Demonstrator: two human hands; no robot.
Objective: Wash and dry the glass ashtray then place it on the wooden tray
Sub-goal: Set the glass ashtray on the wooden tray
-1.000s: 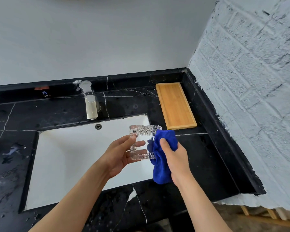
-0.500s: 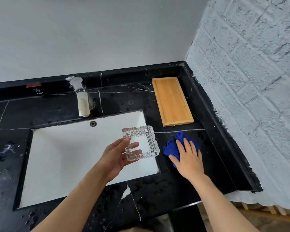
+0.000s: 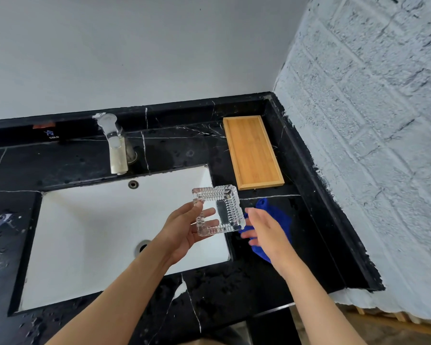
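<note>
Ashtray (image 3: pixel 218 210) held in left hand (image 3: pixel 182 232), fingers gripping it above the sink's (image 3: pixel 85 232) right edge. Right hand (image 3: pixel 266 232) released, empty, over blue cloth (image 3: pixel 279 212) on tabletop (image 3: pixel 234 290). Wooden tray (image 3: pixel 253 151) bare, behind the cloth.

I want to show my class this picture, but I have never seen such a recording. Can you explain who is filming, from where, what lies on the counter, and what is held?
No machine is at work here: a person wears one wide camera on the head, looking down at their own two bare hands. The left hand holds a square glass ashtray over the corner of the white sink. The right hand is open and holds nothing; it hovers above a blue cloth that lies on the black marble counter. Behind the cloth, near the brick wall, lies an empty wooden tray. A tap stands behind the sink; no water is seen running.
</note>
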